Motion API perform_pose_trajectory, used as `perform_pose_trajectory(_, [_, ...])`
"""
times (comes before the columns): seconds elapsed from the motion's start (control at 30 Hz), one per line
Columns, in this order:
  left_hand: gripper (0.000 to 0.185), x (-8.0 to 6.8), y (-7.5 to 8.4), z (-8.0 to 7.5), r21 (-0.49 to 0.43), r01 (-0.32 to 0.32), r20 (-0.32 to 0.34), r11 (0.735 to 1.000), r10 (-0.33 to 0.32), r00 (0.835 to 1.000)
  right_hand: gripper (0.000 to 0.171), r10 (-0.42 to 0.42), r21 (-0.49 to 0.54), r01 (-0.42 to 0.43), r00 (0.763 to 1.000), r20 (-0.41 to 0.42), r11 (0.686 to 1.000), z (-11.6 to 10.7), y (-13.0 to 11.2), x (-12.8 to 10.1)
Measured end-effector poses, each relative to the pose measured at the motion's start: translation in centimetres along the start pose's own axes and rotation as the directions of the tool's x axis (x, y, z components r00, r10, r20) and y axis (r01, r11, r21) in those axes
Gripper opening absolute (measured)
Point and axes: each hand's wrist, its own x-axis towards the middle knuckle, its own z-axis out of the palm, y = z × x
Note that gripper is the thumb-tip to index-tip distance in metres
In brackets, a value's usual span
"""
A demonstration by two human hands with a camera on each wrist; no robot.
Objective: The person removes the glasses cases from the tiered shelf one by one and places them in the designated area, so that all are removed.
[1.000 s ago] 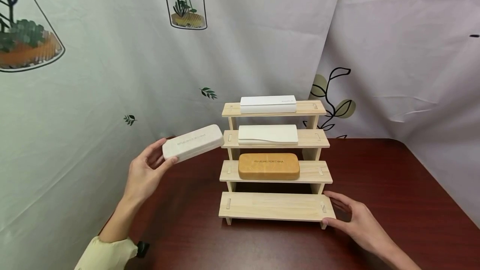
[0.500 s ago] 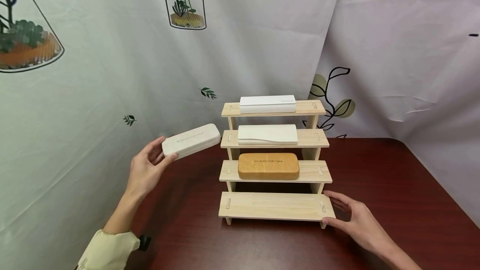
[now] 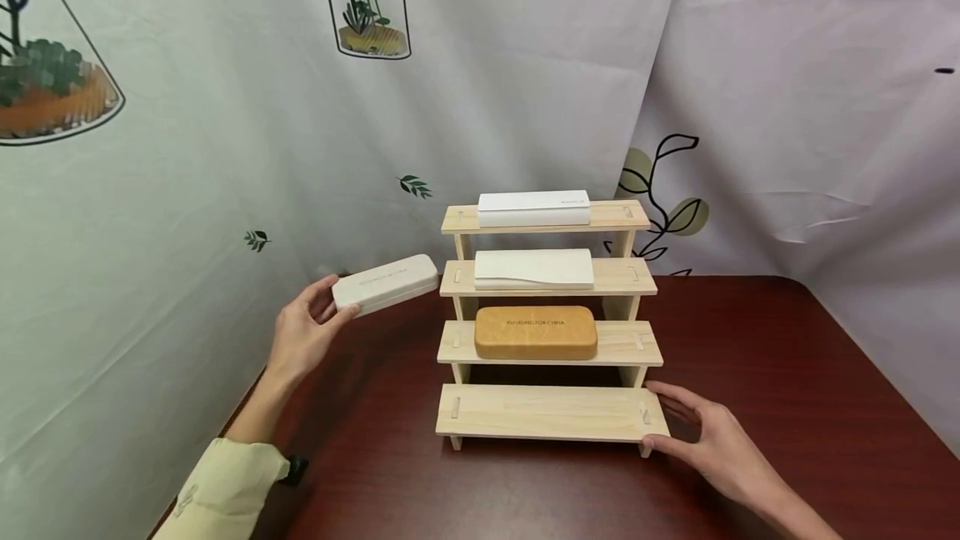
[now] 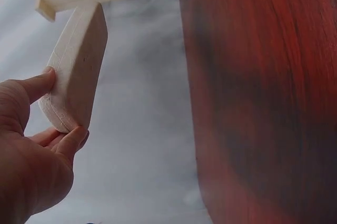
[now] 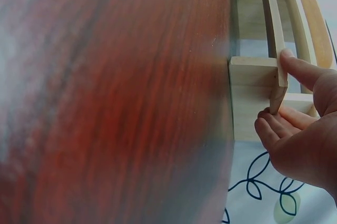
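Observation:
An off-white hard glasses case with faint lettering is held in the air by my left hand, left of the wooden stand. Thumb and fingers grip one end of it, as the left wrist view shows with the case tilted. My right hand holds the right end of the lowest step of the stepped wooden stand; the thumb is on the front edge, fingers behind. On the stand sit a tan glasses case, a white flap case above it, and another white case on top.
The stand is on a dark red wooden table. White cloth with plant drawings hangs behind and at the sides. A dark band is at the left sleeve cuff.
My left hand has shifted a little to the right and away from me, still gripping the off-white case, whose tilt is slightly flatter. The right hand and the stand have stayed in place.

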Motion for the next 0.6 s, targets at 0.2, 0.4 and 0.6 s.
perform_pose_trajectory(0.2, [0.069, 0.7, -1.7, 1.0, 0.005, 0.034, 0.015, 0.999, -0.034, 0.999, 0.070, -0.001, 0.003, 0.001, 1.000, -0.004, 1.000, 0.0, 0.0, 0.0])
perform_pose_trajectory(0.4, [0.069, 1.2, -2.9, 1.9, 0.011, 0.060, 0.022, 0.998, -0.060, 0.998, 0.070, 0.008, 0.002, -0.008, 1.000, -0.001, 1.000, 0.0, 0.0, -0.1])
perform_pose_trajectory(0.6, [0.068, 1.5, -4.1, 2.7, 0.083, 0.071, 0.025, 0.994, -0.074, 0.997, 0.069, 0.010, 0.004, -0.010, 1.000, -0.002, 1.000, 0.0, 0.0, -0.1])
